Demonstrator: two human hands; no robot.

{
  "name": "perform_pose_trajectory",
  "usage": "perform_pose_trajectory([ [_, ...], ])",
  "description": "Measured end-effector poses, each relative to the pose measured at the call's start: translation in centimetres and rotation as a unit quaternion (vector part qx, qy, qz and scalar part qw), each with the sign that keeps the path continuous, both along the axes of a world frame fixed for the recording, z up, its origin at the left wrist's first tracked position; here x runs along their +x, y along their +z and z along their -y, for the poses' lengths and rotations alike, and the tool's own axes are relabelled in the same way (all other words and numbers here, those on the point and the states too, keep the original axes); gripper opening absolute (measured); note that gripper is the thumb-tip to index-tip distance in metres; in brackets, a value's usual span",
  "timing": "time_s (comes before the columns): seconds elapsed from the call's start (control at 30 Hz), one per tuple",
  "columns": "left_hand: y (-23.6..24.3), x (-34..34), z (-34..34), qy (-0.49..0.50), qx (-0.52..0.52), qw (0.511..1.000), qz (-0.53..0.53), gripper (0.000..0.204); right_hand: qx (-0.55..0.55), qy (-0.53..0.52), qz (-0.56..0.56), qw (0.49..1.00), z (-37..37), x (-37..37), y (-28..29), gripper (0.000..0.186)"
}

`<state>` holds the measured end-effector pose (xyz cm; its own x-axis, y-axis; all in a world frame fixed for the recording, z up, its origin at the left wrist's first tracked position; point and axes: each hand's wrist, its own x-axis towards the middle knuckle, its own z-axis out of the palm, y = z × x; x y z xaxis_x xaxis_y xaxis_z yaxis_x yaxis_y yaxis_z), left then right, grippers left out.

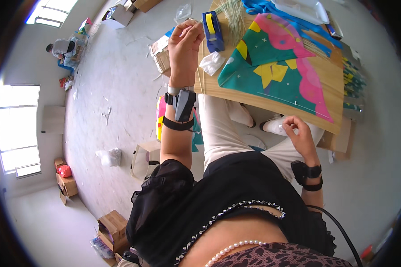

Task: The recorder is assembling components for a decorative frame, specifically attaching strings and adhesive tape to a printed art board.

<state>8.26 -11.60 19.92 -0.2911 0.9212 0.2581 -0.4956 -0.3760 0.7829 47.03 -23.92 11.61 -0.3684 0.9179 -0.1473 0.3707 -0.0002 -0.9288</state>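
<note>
My left hand (186,51) is raised at the table's left edge, left of a blue tape dispenser (214,33) with a yellow roll. Its fingertips are pinched together; what they hold, if anything, is too small to name. A thin pale strand (202,66) runs down beside that hand. My right hand (300,135) is low, just off the near table edge above my lap, thumb and forefinger closed; their content cannot be made out. Between the hands a green and pink kite-like fabric piece (272,66) with yellow shapes lies on the wooden table (254,99), a thin white rod along its near edge.
Crumpled white material (212,63) lies beside the dispenser. Thin pale sticks (232,15), blue strips (265,6) and a white tray (305,10) crowd the far side. Cartons (113,227) and a plastic bag (109,157) are on the floor. Another person (63,48) sits far left.
</note>
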Motion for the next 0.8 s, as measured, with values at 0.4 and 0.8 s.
perform_pose_trajectory([
  [0.4, 1.2, 2.6, 2.8, -0.046, -0.064, 0.994, -0.076, 0.031, 0.067, -0.027, 0.059, 0.996, 0.4, 5.1, -0.3, 0.012],
  [0.8, 2.6, 4.5, 6.2, 0.033, -0.04, 0.96, -0.276, 0.015, 0.088, -0.044, 0.012, 0.995, 1.4, 6.7, -2.1, 0.012],
])
